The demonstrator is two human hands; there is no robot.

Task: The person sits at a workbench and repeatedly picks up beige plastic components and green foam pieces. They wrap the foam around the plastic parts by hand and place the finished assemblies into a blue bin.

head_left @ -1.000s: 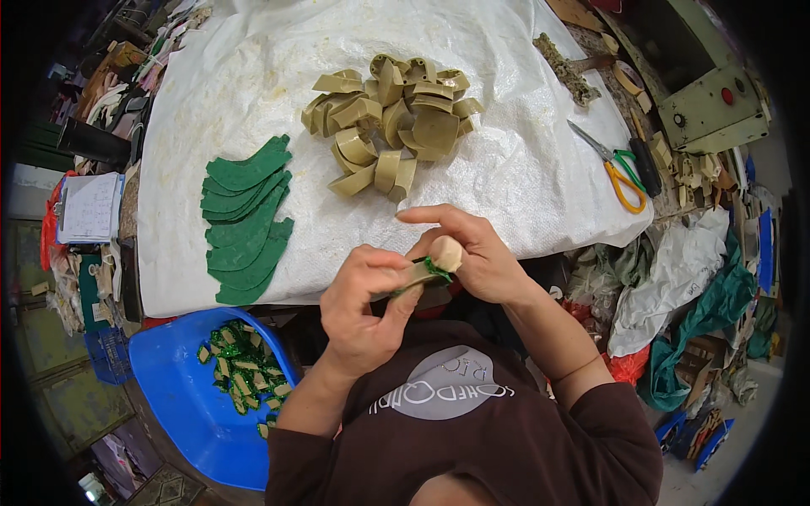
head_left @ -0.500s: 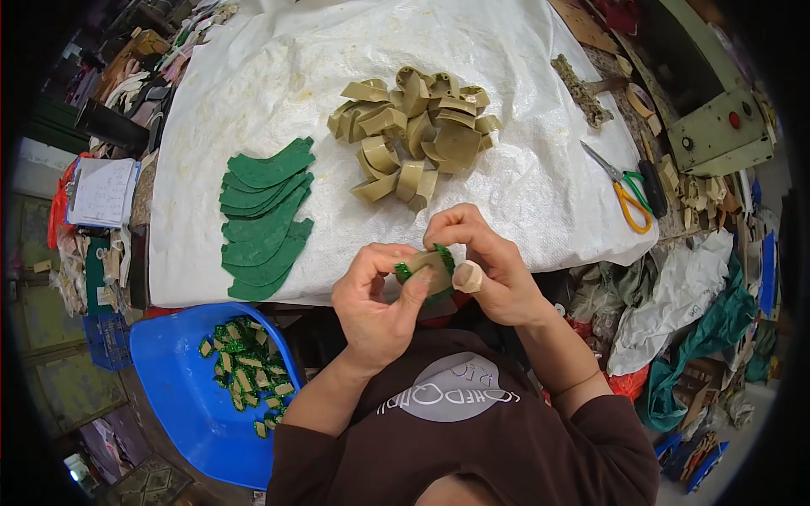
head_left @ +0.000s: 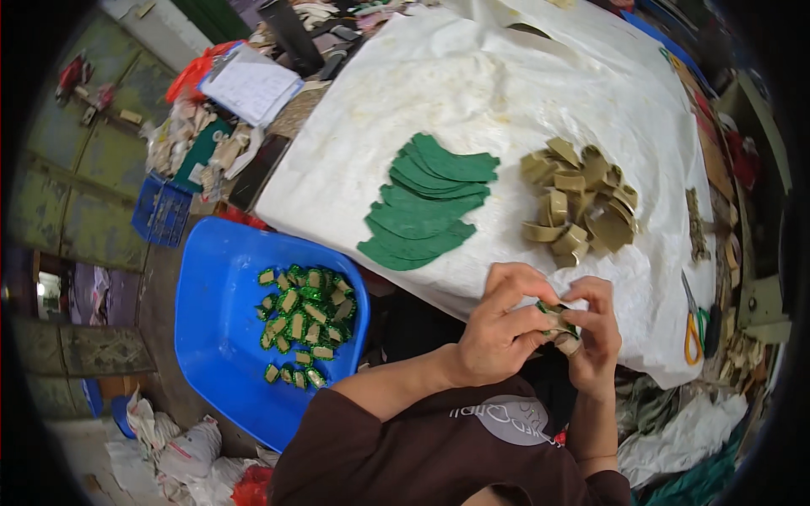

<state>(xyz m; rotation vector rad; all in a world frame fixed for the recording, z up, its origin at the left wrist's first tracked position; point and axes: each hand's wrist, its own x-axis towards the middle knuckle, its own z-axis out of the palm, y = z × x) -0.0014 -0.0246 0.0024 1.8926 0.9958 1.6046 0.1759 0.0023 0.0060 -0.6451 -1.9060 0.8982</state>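
Between my two hands is a small tan block, which looks like a shoe heel (head_left: pixel 554 320), with glittery green covering on its edges. My left hand (head_left: pixel 504 327) pinches it from the left with bent fingers. My right hand (head_left: pixel 596 333) grips its other side, a pale wrap round the thumb; the fingers hide part of the piece. Just beyond the hands, bare tan heels (head_left: pixel 609 226) lie in a loose heap on the white sheet. To their left, curved dark green pieces (head_left: pixel 419 221) overlap in a fanned stack.
At my left stands a blue basin (head_left: pixel 202 337) holding several green-covered heels (head_left: pixel 297 324). Orange-handled scissors (head_left: pixel 693 337) lie at the right table edge. A clipboard with papers (head_left: pixel 251 86) and a black cylinder (head_left: pixel 289 35) are at the far left. White sheeting (head_left: pixel 472 93) covers the table.
The view has swung to the left, so the basin and table appear farther right. Both hands still hold the heel, with the fingers now closer together around it.
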